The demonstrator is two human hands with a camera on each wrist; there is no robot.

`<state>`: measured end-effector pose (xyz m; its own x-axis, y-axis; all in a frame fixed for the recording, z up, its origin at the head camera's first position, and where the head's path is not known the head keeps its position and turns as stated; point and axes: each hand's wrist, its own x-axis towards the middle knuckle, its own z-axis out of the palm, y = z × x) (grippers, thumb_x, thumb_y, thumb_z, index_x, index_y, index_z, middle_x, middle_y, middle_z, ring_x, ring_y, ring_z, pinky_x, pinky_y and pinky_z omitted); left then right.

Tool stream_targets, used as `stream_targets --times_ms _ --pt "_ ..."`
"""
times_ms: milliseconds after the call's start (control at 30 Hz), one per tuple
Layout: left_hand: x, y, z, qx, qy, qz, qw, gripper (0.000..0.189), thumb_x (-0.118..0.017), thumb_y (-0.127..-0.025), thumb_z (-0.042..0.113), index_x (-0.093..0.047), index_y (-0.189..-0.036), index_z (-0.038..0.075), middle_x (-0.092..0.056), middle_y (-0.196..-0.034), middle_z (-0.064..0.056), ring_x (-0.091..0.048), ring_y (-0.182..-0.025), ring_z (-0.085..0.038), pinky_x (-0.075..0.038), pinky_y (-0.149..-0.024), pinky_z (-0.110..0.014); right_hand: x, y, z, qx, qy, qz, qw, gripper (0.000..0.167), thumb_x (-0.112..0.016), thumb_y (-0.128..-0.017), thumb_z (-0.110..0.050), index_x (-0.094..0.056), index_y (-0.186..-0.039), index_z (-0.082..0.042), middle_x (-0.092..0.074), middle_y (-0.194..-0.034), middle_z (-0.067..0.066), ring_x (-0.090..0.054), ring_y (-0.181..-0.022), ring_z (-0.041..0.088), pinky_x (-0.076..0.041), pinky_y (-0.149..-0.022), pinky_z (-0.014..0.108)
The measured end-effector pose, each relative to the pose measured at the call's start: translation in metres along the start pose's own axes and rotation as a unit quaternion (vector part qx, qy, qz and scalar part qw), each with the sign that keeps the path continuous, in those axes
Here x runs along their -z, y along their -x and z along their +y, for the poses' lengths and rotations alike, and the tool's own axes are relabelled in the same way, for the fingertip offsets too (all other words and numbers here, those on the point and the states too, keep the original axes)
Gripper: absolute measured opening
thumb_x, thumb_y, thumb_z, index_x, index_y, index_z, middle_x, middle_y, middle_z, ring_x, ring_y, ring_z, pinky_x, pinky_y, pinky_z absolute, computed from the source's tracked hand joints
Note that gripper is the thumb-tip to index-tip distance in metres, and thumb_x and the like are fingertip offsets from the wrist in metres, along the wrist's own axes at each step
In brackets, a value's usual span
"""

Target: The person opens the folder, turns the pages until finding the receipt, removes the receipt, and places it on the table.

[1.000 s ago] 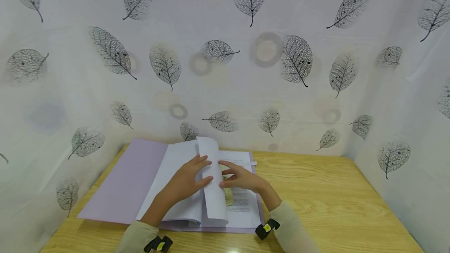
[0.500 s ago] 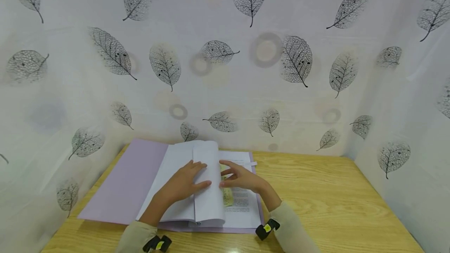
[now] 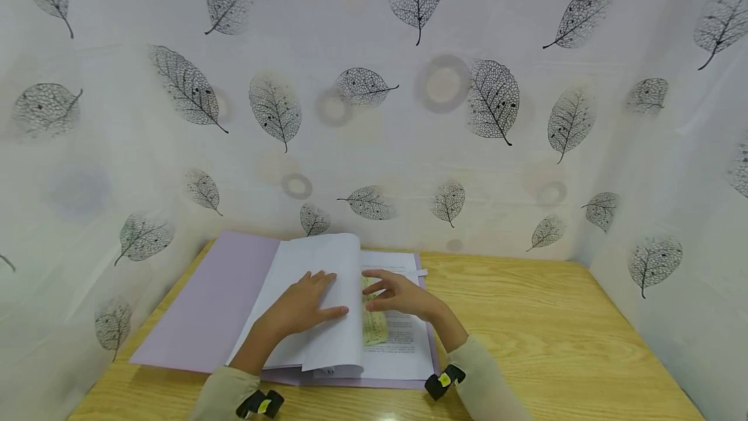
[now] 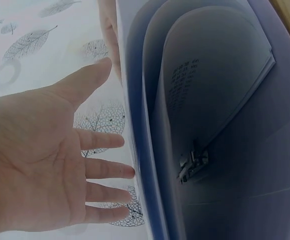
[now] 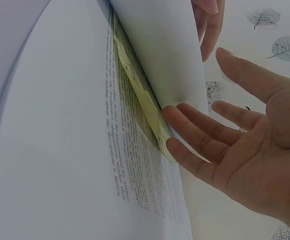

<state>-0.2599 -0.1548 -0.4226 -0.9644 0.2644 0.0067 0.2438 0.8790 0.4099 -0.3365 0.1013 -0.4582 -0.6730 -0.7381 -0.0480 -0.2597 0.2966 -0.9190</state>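
An open lilac folder (image 3: pixel 204 304) lies on the table, its cover spread to the left, with white sheets inside. My left hand (image 3: pixel 302 307) rests on the turned white pages (image 3: pixel 336 336), fingers extended and thumb pointing right. Those pages bow over toward the left, their curved edge at mid-folder. My right hand (image 3: pixel 403 296) is at that curve, fingers loosely spread, fingertips at the page and at a yellow paper slip (image 5: pixel 140 92). The slip lies on a sheet of printed text (image 3: pixel 403 343), partly hidden beneath the curve. In the left wrist view a metal binder clasp (image 4: pixel 195 165) shows under the pages.
A wood-grain table (image 3: pixel 561 343) extends to the right of the folder. Behind and at both sides hangs a pale curtain (image 3: pixel 374 148) printed with dark leaves. A white tab (image 3: pixel 422 272) sticks out from the folder's right edge.
The turned page has swung left and settled onto the left stack, uncovering more of the yellow slip. My left hand has shifted left and slightly down; my right hand has stayed almost still.
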Motion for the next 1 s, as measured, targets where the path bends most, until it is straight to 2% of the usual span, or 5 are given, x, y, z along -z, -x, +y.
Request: stream_targets --times_ms 200,467,700,800,1000 --pt "0.0 0.0 -0.004 0.016 -0.008 -0.015 0.9997 0.088 -0.071 -0.09 0.057 -0.044 -0.151 0.0 -0.038 -0.158 -0.031 -0.033 -0.145 -0.057 -0.034 -0.117 -0.068 0.001 -0.001 0.001 0.012 -0.001 -0.008 0.9999 0.066 -0.069 -0.098 -0.021 -0.04 -0.155 -0.006 -0.06 -0.141 0.022 -0.061 -0.128 0.036 -0.055 -0.105 0.041" --pt "0.005 0.004 -0.005 0.021 0.0 -0.029 0.9994 0.093 -0.08 -0.085 0.048 -0.04 -0.153 -0.001 -0.032 -0.16 -0.032 -0.028 -0.147 -0.058 -0.033 -0.117 -0.069 0.004 0.001 -0.001 0.007 0.0 0.003 1.0 0.064 -0.07 -0.098 -0.021 -0.043 -0.154 -0.005 -0.061 -0.14 0.021 -0.061 -0.129 0.035 -0.055 -0.106 0.041" --pt "0.009 0.005 -0.007 -0.006 0.015 -0.033 0.9993 0.081 -0.082 -0.084 0.039 -0.047 -0.152 0.011 -0.035 -0.164 -0.019 -0.027 -0.148 -0.057 -0.032 -0.114 -0.074 0.009 0.002 0.0 0.01 0.002 0.011 0.9999 0.063 -0.07 -0.098 -0.019 -0.044 -0.153 -0.005 -0.063 -0.139 0.021 -0.062 -0.128 0.034 -0.056 -0.104 0.041" --pt "0.011 0.006 -0.008 -0.01 0.023 -0.043 0.9988 0.075 -0.082 -0.086 0.036 -0.051 -0.15 0.013 -0.038 -0.163 -0.017 -0.029 -0.148 -0.055 -0.033 -0.115 -0.073 0.01 0.003 -0.001 0.003 0.006 0.017 0.9998 0.062 -0.07 -0.098 -0.021 -0.045 -0.152 -0.006 -0.063 -0.14 0.02 -0.062 -0.128 0.032 -0.056 -0.103 0.042" --pt "0.011 0.005 -0.008 0.016 0.03 -0.049 0.9982 0.071 -0.078 -0.09 0.034 -0.05 -0.15 0.009 -0.044 -0.159 -0.018 -0.032 -0.148 -0.051 -0.033 -0.119 -0.066 0.014 0.005 -0.003 -0.007 0.005 0.028 0.9996 0.061 -0.07 -0.098 -0.019 -0.045 -0.152 -0.003 -0.062 -0.139 0.023 -0.063 -0.127 0.033 -0.055 -0.105 0.044"
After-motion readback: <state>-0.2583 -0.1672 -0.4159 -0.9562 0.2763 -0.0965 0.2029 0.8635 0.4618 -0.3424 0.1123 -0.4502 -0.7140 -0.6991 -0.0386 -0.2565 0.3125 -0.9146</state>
